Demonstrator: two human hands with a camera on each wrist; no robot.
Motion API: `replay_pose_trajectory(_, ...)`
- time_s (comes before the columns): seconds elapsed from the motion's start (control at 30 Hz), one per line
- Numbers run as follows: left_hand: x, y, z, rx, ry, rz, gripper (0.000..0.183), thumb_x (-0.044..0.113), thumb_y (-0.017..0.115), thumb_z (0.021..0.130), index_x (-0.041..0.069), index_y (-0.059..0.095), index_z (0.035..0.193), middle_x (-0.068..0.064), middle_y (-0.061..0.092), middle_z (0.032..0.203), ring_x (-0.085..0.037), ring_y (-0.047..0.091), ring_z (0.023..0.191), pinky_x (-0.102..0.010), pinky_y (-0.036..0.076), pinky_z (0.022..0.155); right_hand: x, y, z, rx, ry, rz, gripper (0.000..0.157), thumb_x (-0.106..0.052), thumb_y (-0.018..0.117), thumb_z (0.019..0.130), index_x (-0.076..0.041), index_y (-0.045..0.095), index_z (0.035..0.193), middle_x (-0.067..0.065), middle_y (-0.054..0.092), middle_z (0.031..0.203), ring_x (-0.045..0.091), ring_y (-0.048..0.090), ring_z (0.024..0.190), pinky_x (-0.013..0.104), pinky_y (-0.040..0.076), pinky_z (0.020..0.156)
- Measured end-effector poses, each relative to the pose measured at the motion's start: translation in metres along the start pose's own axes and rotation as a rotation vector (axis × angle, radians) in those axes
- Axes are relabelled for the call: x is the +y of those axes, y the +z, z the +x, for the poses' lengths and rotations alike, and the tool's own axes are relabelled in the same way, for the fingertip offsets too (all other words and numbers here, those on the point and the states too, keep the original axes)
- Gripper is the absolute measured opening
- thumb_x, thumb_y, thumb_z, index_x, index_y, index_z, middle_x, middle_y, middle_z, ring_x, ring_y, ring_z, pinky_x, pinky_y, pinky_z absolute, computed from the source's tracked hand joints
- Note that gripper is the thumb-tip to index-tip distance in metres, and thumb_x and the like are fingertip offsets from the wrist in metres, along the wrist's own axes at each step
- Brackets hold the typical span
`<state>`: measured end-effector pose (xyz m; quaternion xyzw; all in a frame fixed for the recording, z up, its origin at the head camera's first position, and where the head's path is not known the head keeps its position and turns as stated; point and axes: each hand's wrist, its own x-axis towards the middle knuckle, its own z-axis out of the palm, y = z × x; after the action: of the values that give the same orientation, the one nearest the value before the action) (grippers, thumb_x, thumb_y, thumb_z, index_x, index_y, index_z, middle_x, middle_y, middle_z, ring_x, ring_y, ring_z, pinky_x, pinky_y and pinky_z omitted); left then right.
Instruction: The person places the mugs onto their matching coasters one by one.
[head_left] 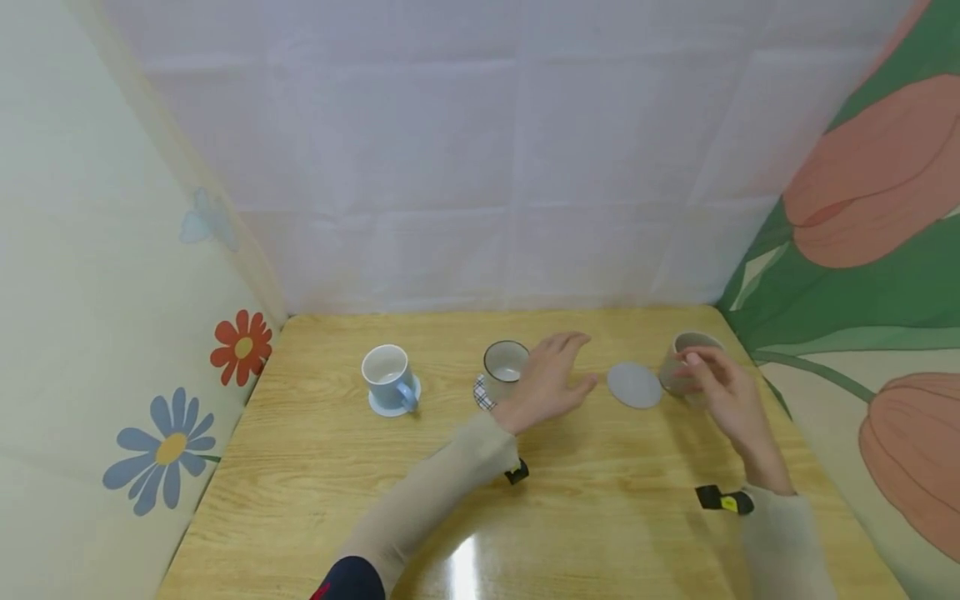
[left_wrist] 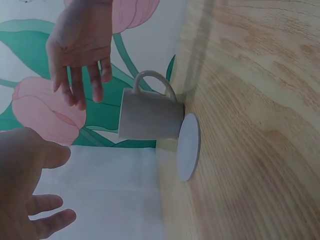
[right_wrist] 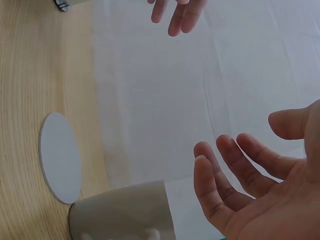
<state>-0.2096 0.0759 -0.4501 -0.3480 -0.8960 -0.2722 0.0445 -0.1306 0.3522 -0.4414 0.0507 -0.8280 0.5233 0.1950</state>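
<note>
My right hand is raised near the grey-beige mug at the table's right, its fingers loosely bent and holding nothing. That mug stands upright with its handle showing in the left wrist view. Right beside its base lies a round light-grey coaster, with nothing on it. To the coaster's left, my left hand hovers with fingers extended and thumb apart. Behind that hand is a dark-rimmed mug, partly hidden, on a checkered coaster.
A light-blue and white mug stands at the left on a pale blue round coaster. The wooden table meets a white cloth backdrop behind, with flower-printed cloths at the sides.
</note>
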Motion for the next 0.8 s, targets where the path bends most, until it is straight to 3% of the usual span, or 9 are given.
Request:
replay_pose_trajectory(0.37, 0.008, 0.029, 0.012, -0.019, 0.003, 0.000, 0.065, 0.046, 0.061, 0.107, 0.014, 0.044, 0.160, -0.004, 0.049, 0.164, -0.025, 0.046, 0.153, -0.044, 0.038, 0.128, 0.009, -0.014, -0.002, 0.057, 0.035, -0.024, 0.019, -0.006, 0.057, 0.110, -0.001, 0.070, 0.123, -0.028, 0.072, 0.110, -0.010, 0.071, 0.090, 0.008, 0.056, 0.074)
replay_pose_trajectory(0.63, 0.008, 0.056, 0.023, -0.032, 0.003, 0.055, 0.066, 0.048, 0.062, 0.106, 0.013, 0.046, 0.160, -0.004, 0.052, 0.162, -0.024, 0.048, 0.151, -0.042, 0.040, 0.127, 0.017, -0.030, -0.006, 0.117, 0.062, -0.117, 0.027, -0.008, 0.059, 0.109, 0.015, 0.062, 0.124, -0.033, 0.068, 0.105, -0.015, 0.068, 0.086, 0.008, 0.057, 0.070)
replay_pose_trajectory(0.8, 0.009, 0.071, 0.028, -0.051, -0.039, 0.058, 0.065, 0.048, 0.062, 0.106, 0.014, 0.046, 0.160, -0.004, 0.051, 0.163, -0.024, 0.048, 0.151, -0.042, 0.040, 0.126, 0.021, -0.040, -0.010, 0.120, 0.125, -0.164, 0.029, -0.015, 0.058, 0.111, 0.009, 0.064, 0.126, -0.036, 0.065, 0.097, -0.017, 0.066, 0.084, 0.009, 0.057, 0.070)
